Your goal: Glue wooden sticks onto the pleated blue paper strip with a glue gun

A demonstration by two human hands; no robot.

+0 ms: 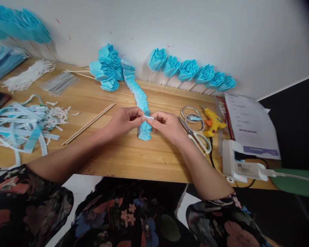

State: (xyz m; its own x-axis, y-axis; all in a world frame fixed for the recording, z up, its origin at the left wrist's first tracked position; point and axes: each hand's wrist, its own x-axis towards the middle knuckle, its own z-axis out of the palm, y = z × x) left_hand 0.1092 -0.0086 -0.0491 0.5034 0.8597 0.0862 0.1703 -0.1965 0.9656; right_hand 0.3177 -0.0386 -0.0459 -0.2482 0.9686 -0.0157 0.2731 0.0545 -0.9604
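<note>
My left hand (125, 120) and my right hand (167, 125) meet over the middle of the wooden table. Between their pinched thumbs and fingers is a small folded strip (148, 117), white and pale blue. Just beneath it runs a long row of overlapping blue petals (139, 94), reaching back toward the wall. Its near end shows below my fingers, and part of it is hidden by them. Two thin wooden sticks (89, 123) lie to the left of my left hand. Scissors (195, 135) with white handles rest just right of my right hand.
Several blue flowers on sticks (187, 70) lean against the wall. A bunch of blue flowers (108, 68) lies at the back. Cut strips (25, 127) are heaped left, near grey wires (59, 83) and white cords (28, 75). A yellow glue gun (213, 121) and power strip (230, 159) stand right.
</note>
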